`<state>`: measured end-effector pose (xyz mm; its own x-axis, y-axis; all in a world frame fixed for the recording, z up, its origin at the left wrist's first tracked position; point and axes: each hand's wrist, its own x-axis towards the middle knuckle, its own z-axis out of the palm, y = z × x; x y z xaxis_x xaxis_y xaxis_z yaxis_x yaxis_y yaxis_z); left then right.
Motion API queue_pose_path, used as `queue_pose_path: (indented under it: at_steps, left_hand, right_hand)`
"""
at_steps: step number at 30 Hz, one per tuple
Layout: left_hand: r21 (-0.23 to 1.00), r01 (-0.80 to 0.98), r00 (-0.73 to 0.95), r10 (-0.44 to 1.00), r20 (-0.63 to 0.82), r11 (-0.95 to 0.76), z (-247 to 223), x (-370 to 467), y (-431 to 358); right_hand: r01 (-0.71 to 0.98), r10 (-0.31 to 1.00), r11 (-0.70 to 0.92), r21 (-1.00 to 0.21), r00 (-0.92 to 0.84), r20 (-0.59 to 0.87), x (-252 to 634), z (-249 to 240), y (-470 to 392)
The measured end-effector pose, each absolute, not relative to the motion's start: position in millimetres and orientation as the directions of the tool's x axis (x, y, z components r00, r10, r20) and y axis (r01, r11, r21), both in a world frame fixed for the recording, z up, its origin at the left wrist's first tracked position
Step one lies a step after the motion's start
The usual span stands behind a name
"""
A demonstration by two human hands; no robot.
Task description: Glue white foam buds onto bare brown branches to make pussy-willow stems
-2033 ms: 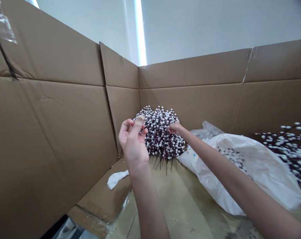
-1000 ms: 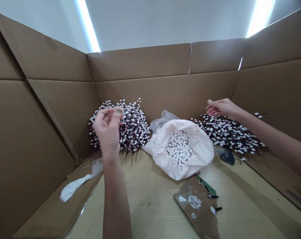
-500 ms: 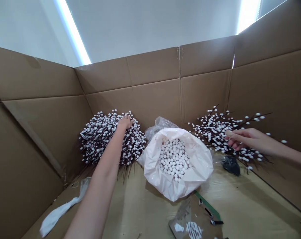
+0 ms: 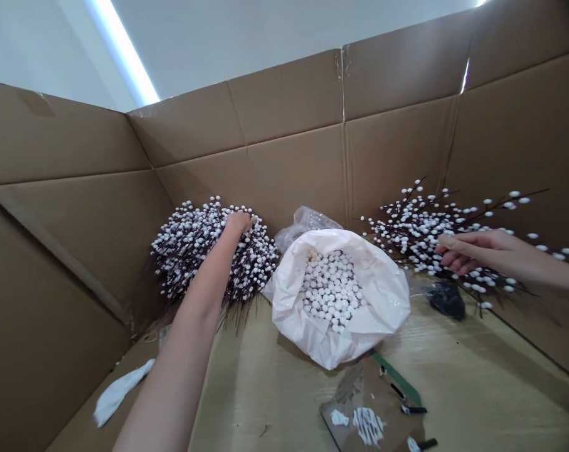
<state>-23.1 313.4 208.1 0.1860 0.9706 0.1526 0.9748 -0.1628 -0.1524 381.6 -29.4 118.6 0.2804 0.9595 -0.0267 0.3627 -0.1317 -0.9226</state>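
Observation:
On the left, a thick bundle of dark artificial stems with white berries [image 4: 190, 251] leans against the cardboard. My left hand [image 4: 239, 222] is at its top, fingers curled in among the berries; what they grip is hidden. At the right, my right hand [image 4: 477, 251] hovers over a looser pile of white-berry stems [image 4: 411, 220], thumb and fingers pinched together. Nothing clear shows in that pinch, and berries stick out behind the hand. Between the two piles stands an open white plastic bag [image 4: 288, 314] full of loose white balls [image 4: 334, 289].
Tall cardboard walls [image 4: 284, 169] enclose the work surface. A cardboard piece [image 4: 350, 389] with white smears, a green strip [image 4: 397, 376] and small black bits lies in front of the bag. A white cloth-like strip [image 4: 122, 392] lies left, a black bag [image 4: 446, 300] right.
The view has tilted down and shifted slightly. My left hand's fingers have curled tighter at the top of the left bundle. My right hand stays pinched beside the right pile.

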Motion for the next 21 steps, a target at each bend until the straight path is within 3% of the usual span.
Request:
queue_pose_path:
  at_steps: [5,10,21]
  left_hand:
    - [0.096,0.94,0.275,0.895,0.352,-0.327,216,-19,301]
    - [0.332,0.798,0.297,0.808,0.509,-0.503,219,-16,296]
    - [0.447,0.754,0.206,0.819,0.536,-0.482,219,-30,269]
  right_hand:
    - [0.312,0.938,-0.077,-0.947,0.345,0.037,378,137,-33]
    - [0.334,0.914,-0.005,-0.942,0.383,0.131,386,157,-32]
    - [0.229,0.818,-0.102,-0.968,0.573,0.05,404,150,0]
